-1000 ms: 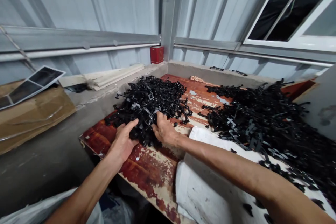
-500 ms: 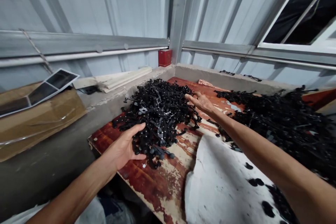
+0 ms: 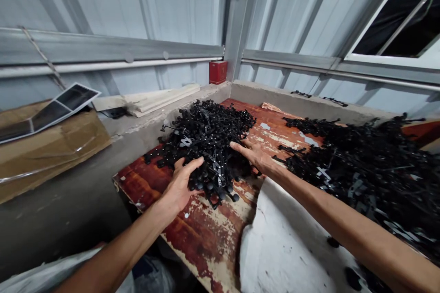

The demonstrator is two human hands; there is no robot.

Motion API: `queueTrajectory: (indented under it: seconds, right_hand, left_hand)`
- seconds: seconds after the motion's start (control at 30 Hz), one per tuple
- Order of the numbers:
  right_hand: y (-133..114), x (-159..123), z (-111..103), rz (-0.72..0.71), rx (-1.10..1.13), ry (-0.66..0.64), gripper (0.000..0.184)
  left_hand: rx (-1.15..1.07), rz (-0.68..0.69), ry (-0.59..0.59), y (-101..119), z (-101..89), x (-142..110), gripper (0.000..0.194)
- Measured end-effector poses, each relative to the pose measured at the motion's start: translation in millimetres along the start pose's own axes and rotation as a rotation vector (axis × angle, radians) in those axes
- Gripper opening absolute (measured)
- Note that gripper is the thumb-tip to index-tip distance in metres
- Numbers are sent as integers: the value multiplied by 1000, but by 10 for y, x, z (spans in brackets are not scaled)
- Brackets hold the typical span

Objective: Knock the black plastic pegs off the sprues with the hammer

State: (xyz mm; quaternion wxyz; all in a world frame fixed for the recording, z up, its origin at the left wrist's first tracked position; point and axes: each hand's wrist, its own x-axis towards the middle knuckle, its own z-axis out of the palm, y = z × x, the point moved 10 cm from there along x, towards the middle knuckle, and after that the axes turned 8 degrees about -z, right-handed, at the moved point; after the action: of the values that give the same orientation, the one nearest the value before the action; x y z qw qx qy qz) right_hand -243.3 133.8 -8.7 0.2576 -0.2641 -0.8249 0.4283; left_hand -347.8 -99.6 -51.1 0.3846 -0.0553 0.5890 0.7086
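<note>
A heap of small black plastic parts [image 3: 206, 137] lies on a worn red-painted board [image 3: 202, 229]. My left hand [image 3: 180, 185] presses against the near side of the heap, fingers stretched and cupped round the parts. My right hand [image 3: 252, 155] lies flat against the heap's right side, fingers extended. Between them they bracket the near edge of the heap; neither visibly lifts anything.
A larger heap of black parts [image 3: 371, 169] fills the right of the board. A white sack [image 3: 285, 247] lies under my right forearm. Cardboard [image 3: 44, 146], white planks [image 3: 154, 98] and a small red box [image 3: 217, 72] sit along the concrete ledge by the metal wall.
My right hand has come back from the far side of the heap to its near right side. The left hand has pushed slightly deeper into the parts.
</note>
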Motion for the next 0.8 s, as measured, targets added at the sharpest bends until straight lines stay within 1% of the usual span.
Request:
queueTrajectory:
  seconds: [0.1,0.17,0.27,0.33,0.4,0.5,0.57,0.63,0.7,0.73,0.8]
  right_hand:
    - [75,-67,42,116,3,0,68]
    - [72,-31,63,143,26,8,66]
    - [19,56,104,139,88,-2,53]
    - [-28,47,153,130,138,-39,40]
    - [-73,-41,208,123,183,-85,31]
    - [-122,-225,253,112,229,-117,26]
    - [-132,-292,261,113,248,-105,30]
    - [-118,-282,277,129,271,-85,41]
    - [-95,-215,316,156,308,-74,52]
    - [-87,-175,341,170,331,-74,55]
    - [-80,-122,390,200,378,-84,51]
  left_hand:
    - [-34,22,44,19,-92,6,58]
    - [-48,29,36,21,-57,23,60]
    - [-67,90,-36,53,110,58,60]
    - [-73,130,-70,56,177,66,60]
    - [-77,146,-103,31,182,48,62]
    - [-74,142,-140,-9,101,-14,66]
    - [-79,126,-131,-21,23,-37,65]
    - [-90,115,-124,-11,-5,-23,62]
    - [-99,124,-130,14,27,20,60]
    - [-104,134,-133,29,53,43,59]
    - [-122,153,-139,49,102,71,57]
